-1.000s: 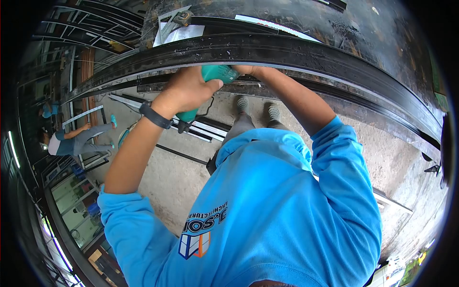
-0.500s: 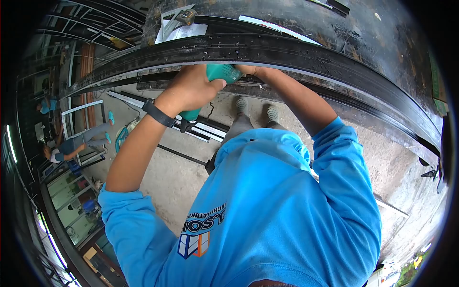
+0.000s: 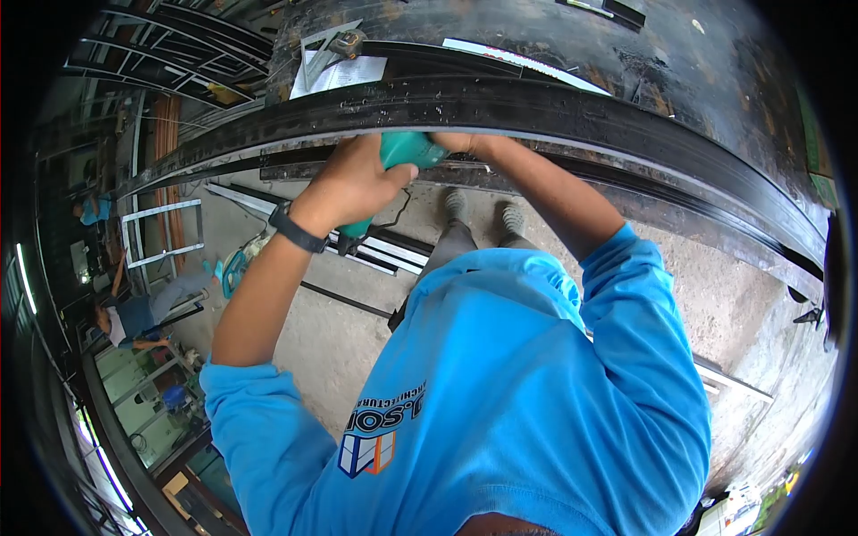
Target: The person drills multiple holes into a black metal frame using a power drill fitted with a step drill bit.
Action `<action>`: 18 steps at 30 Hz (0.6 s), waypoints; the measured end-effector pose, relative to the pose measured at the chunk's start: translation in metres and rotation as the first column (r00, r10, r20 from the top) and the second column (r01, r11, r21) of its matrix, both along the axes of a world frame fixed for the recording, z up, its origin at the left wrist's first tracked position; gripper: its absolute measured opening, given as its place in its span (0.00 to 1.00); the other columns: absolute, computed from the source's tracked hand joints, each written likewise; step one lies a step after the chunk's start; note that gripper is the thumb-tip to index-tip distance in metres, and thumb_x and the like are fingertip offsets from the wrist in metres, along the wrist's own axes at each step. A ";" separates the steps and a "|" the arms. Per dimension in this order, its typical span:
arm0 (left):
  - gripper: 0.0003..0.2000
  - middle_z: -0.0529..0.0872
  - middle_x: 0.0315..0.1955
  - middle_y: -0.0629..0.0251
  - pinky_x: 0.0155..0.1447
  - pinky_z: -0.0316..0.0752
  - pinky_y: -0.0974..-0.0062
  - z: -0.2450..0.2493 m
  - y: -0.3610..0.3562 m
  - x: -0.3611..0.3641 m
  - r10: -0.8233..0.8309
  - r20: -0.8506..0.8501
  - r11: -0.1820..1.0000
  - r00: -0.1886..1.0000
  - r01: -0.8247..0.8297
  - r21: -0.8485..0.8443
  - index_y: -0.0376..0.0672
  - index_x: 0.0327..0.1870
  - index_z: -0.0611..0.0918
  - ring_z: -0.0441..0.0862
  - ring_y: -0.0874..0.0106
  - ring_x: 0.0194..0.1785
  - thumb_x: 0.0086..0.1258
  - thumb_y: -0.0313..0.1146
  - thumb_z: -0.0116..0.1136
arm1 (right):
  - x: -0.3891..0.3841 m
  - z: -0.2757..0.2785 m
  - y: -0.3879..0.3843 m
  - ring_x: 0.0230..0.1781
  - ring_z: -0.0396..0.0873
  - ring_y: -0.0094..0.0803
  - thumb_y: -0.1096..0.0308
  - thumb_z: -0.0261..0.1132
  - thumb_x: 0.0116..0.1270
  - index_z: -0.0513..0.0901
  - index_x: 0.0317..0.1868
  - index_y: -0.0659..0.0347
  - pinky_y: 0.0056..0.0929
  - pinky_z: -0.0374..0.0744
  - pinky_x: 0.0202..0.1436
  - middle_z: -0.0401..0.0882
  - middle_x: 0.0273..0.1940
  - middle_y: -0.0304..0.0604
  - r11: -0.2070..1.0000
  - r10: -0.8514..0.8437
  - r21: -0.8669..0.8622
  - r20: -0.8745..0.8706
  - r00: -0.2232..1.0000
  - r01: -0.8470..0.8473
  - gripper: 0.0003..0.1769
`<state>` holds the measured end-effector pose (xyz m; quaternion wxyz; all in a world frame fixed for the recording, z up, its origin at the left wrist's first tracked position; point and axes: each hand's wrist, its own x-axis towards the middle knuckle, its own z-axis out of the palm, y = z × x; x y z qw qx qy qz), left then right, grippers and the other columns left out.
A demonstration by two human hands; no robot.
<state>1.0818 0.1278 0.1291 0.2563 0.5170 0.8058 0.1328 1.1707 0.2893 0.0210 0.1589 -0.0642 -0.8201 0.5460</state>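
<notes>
My left hand, with a dark band on its wrist, is wrapped round a green power tool. The tool's upper end goes out of sight beneath a long black metal bar. At the tool's front end is my right hand, close under the bar's lower edge, with its fingers mostly hidden. What the tool touches does not show.
A tape measure, a metal square and a paper sheet lie on the dark table beyond the bar. Metal profiles are on the floor. Another person is at the left, near a metal frame.
The bar, the tool and both hands appear slightly lower in the view. My left hand still grips the tool. The person at the left has shifted in posture.
</notes>
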 end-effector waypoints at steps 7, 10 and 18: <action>0.37 0.84 0.59 0.37 0.65 0.77 0.54 0.096 -0.044 0.019 0.129 0.179 0.986 0.975 -0.106 -0.130 0.39 0.75 0.68 0.81 0.39 0.64 0.65 0.33 0.70 | 0.024 0.058 -0.039 0.61 0.82 0.51 0.38 0.67 0.73 0.79 0.65 0.65 0.47 0.80 0.64 0.83 0.59 0.59 0.938 0.182 -0.248 -0.246 0.952 -0.244 0.38; 0.39 0.85 0.59 0.40 0.63 0.78 0.56 0.150 -0.087 0.023 0.017 0.123 1.000 0.992 -0.015 -0.014 0.41 0.77 0.68 0.84 0.39 0.59 0.62 0.32 0.71 | 0.044 0.066 -0.064 0.62 0.83 0.51 0.38 0.78 0.62 0.72 0.70 0.66 0.46 0.81 0.64 0.82 0.59 0.59 0.901 0.361 -0.159 -0.238 0.902 -0.403 0.49; 0.48 0.84 0.62 0.48 0.68 0.77 0.60 0.338 -0.155 0.037 -0.116 -0.183 0.965 0.976 0.154 0.211 0.31 0.73 0.74 0.84 0.59 0.63 0.51 0.47 0.82 | 0.050 0.246 -0.101 0.43 0.85 0.53 0.42 0.79 0.61 0.76 0.59 0.67 0.44 0.83 0.45 0.81 0.42 0.54 0.916 0.267 -0.042 -0.679 0.684 -0.399 0.41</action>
